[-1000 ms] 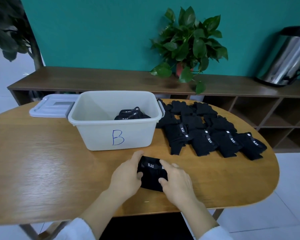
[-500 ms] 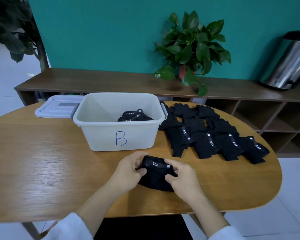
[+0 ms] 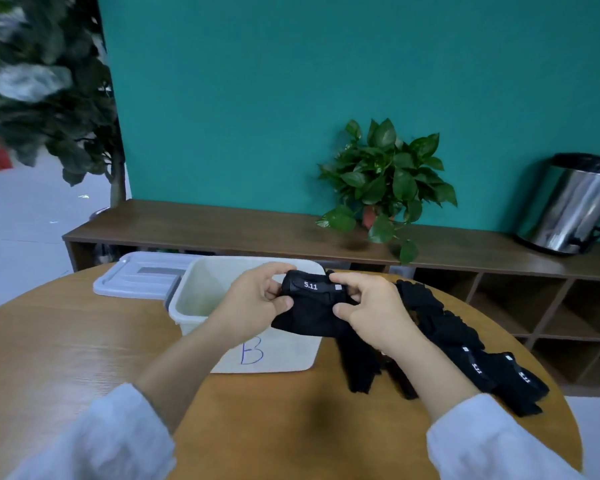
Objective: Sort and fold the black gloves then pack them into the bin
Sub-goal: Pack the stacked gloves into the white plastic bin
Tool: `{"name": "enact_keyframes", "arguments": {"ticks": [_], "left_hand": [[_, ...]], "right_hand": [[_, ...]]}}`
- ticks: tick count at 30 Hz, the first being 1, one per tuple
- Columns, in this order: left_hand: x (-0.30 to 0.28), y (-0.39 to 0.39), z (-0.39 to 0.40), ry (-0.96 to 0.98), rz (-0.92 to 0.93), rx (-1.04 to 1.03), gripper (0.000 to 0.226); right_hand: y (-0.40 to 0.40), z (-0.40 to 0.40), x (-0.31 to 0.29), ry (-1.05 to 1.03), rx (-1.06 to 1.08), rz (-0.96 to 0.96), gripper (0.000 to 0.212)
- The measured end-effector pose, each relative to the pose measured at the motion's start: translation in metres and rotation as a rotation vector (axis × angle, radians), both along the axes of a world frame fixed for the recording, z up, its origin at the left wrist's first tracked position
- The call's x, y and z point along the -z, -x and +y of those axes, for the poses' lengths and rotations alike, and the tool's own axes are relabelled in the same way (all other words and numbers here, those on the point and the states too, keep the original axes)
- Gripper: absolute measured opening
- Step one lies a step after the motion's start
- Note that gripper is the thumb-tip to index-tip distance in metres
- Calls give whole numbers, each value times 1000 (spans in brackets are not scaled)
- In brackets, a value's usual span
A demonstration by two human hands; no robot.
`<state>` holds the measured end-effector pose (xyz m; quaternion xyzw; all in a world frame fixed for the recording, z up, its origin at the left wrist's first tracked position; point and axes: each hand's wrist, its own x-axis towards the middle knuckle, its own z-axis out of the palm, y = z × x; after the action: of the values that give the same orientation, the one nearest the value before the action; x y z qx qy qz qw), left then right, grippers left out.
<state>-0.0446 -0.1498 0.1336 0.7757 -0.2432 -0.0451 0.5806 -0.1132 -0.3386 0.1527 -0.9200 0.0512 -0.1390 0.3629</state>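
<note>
A folded black glove (image 3: 310,306) with a white 5.11 label hangs in the air over the right part of the white bin (image 3: 201,289), which is marked with a blue B. My left hand (image 3: 253,303) grips its left end and my right hand (image 3: 371,306) pinches its right end, thumb underneath. Several more black gloves (image 3: 458,344) lie in a row on the round wooden table (image 3: 66,344), right of the bin and partly behind my right forearm. What lies inside the bin is hidden by my hands.
The bin's lid (image 3: 142,275) lies flat behind its left side. A low wooden shelf (image 3: 222,226) runs along the teal wall, with a potted plant (image 3: 385,181) and a steel trash can (image 3: 575,206) on it. A large leafy plant (image 3: 49,84) stands at far left.
Both hands lifted the folded glove off the table in front of the bin and carried it up over the bin. The camera tilted upward.
</note>
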Motion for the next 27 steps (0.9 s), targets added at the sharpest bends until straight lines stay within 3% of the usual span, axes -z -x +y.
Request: {"name": "enact_keyframes", "arguments": {"ticks": [5, 11, 27], "left_hand": [[-20, -47, 12, 33, 40, -35, 43], [4, -109, 11, 11, 125, -63, 43], [63, -178, 4, -150, 378, -13, 36]], "right_hand": [[-68, 6, -18, 37, -61, 16, 50], [-138, 3, 3, 47, -104, 130, 51], [-214, -3, 64, 241, -191, 439, 49]]}}
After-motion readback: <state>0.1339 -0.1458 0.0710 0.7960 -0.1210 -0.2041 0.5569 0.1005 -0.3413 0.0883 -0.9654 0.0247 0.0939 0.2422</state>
